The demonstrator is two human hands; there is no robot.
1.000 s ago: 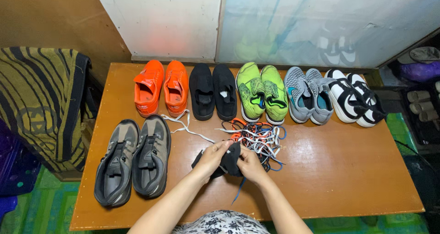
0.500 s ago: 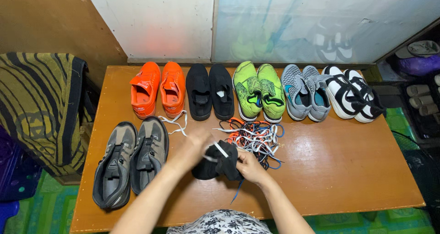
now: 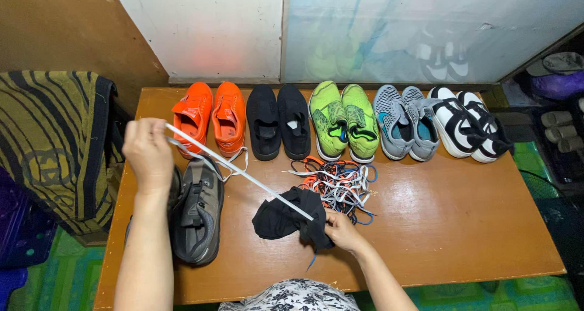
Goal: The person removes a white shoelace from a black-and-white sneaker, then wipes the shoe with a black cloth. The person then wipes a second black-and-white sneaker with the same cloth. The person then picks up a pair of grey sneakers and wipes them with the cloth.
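Here | white flat shoelace (image 3: 243,172) stretched taut from near centre up to far left | left hand (image 3: 148,154) pinched shut on raised end above grey shoes (image 3: 196,210) | right hand (image 3: 342,230) closed on black cloth (image 3: 286,218), lace passing through | light, limp, likely slippery; best gripped at ends | loose lace pile (image 3: 340,183) just beyond.

Left hand (image 3: 148,154) now lifted away from the black cloth (image 3: 286,218), raised out over the grey shoes (image 3: 196,210), drawing a white lace (image 3: 240,173) taut from the cloth. Right hand (image 3: 342,230) shifted to the cloth's right edge, pinning it against the table (image 3: 450,226).
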